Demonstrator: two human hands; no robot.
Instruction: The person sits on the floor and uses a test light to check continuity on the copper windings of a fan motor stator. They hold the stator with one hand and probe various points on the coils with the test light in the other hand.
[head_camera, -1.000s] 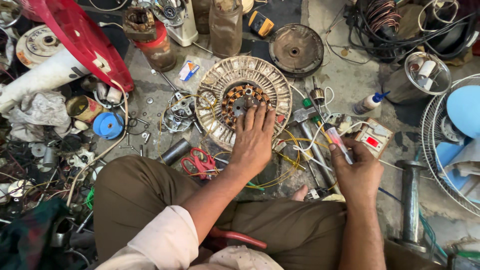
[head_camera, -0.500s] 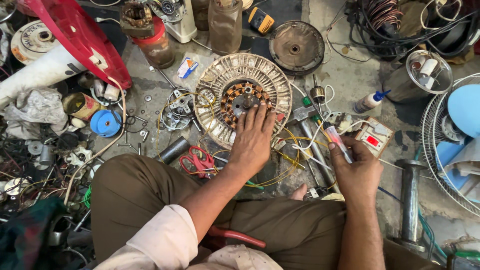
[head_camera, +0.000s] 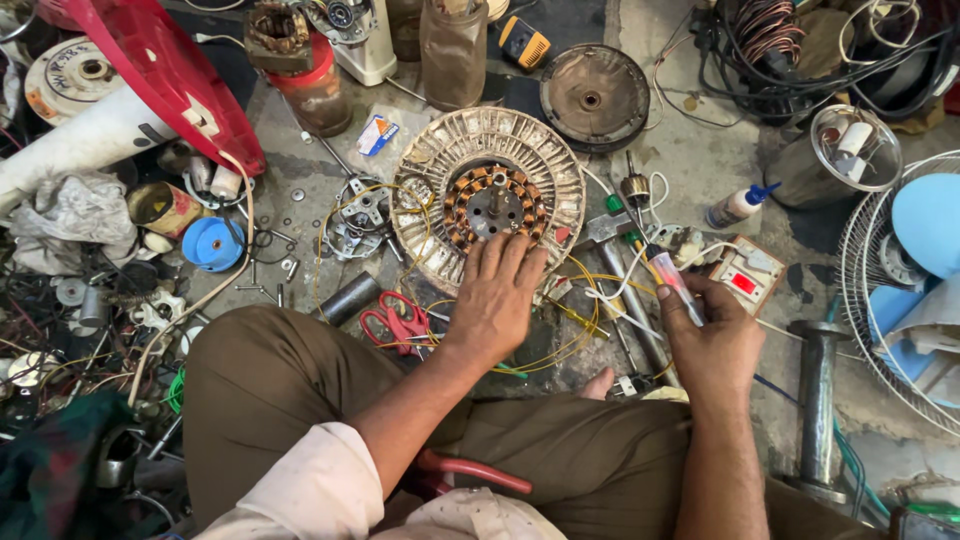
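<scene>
Pressing flat, fingers spread, left hand (head_camera: 497, 300) on ribbed round motor stator (head_camera: 487, 200), copper windings centre frame; right hand (head_camera: 712, 345) gripping clear-handled tester screwdriver (head_camera: 668, 278), lower right.

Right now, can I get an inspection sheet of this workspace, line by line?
Surface: concrete floor, dusty, with washers and screws scattered on it.
Job's things: round fan motor stator with copper windings, lying flat; tester screwdriver.
Clutter: red scissors, blue cap, glue bottle, dark motor cover, red fan blade.
Hands: left hand rests its fingers on the stator's near edge; right hand holds the tester screwdriver.
Cables: yellow wires loop from the stator; black cables top right.
Surroundings: wire fan guard at right; metal tin.
</scene>
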